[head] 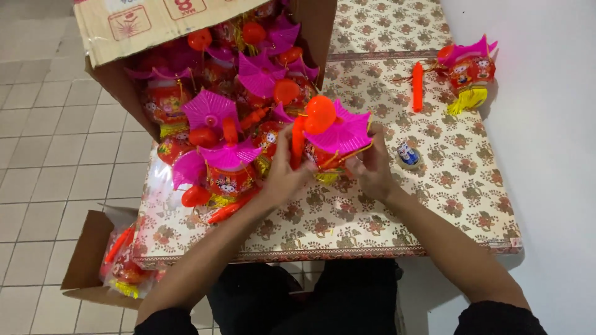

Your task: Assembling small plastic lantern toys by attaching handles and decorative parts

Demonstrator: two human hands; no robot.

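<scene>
Holding: both hands are gripping one toy lantern [332, 139] just above the table [372, 229], with its pink roof and orange ball facing up.
Left hand: the left hand [282, 174] is clasping the lantern's left side, fingers curling round the body beside an orange stick [297, 142] that is standing upright against it.
Right hand: the right hand [372, 167] is pinching the lantern's right side, fingertips pressing under the pink roof.
Between the hands: the lantern is sitting tightly held from both sides, and the hands are not touching each other.
Beyond the left hand: a tipped cardboard box [118, 80] is spilling a heap of similar lanterns [217, 124], some wrapped in clear plastic, right up to the left hand.
Beside the right hand: a small round blue and white item [408, 155] is lying on the table just to its right.
Far beyond the right hand: a finished lantern [469, 71] with a yellow tassel is lying well apart, near the wall, with another orange rod [418, 87] next to it.
Below the left arm: a second open box [84, 260] is sitting on the tiled floor, holding more wrapped lanterns.
</scene>
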